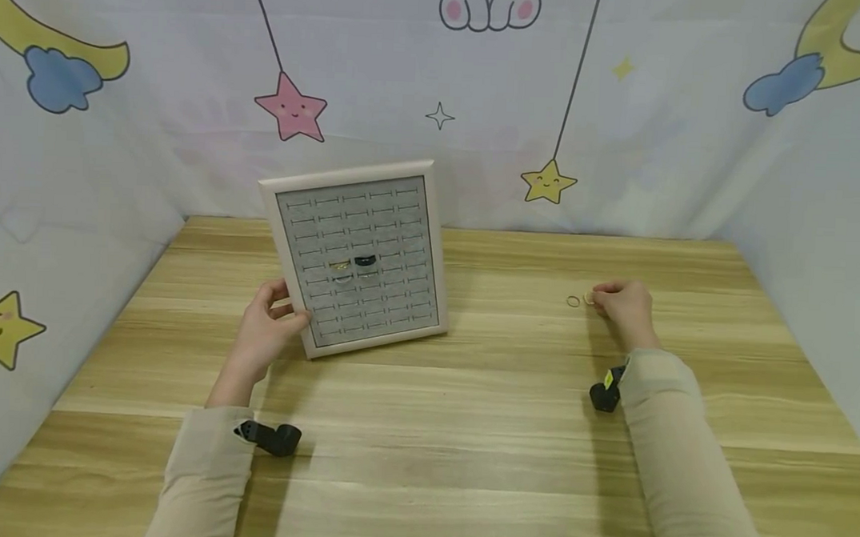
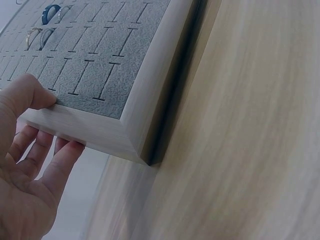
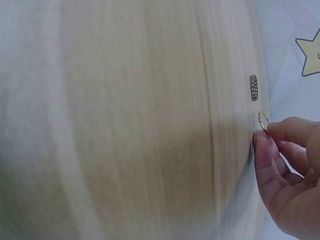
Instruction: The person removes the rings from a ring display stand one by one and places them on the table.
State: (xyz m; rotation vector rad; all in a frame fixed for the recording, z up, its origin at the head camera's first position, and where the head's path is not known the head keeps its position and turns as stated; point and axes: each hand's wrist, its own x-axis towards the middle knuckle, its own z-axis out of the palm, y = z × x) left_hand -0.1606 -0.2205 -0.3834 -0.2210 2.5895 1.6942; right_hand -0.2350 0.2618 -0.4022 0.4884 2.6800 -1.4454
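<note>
A framed ring display board (image 1: 356, 313) with a grey slotted pad stands tilted on the table, its left edge held between the thumb and fingers of my left hand (image 1: 264, 333). Near the pad's middle sit a black ring (image 1: 365, 261), a gold ring (image 1: 340, 265) and two silvery ones, clearer in the left wrist view as a dark ring (image 2: 50, 14) and its neighbours. My right hand (image 1: 624, 307) pinches a thin gold ring (image 3: 264, 121) by its edge, close over the table. Beside it lies a patterned ring (image 3: 254, 87).
The wood-grain table (image 1: 437, 445) reaches back to a white cloth backdrop (image 1: 381, 74) printed with stars and moons. Cloth also hangs at both sides. A small black camera (image 1: 278, 440) is worn at the left cuff, another (image 1: 606, 395) at the right.
</note>
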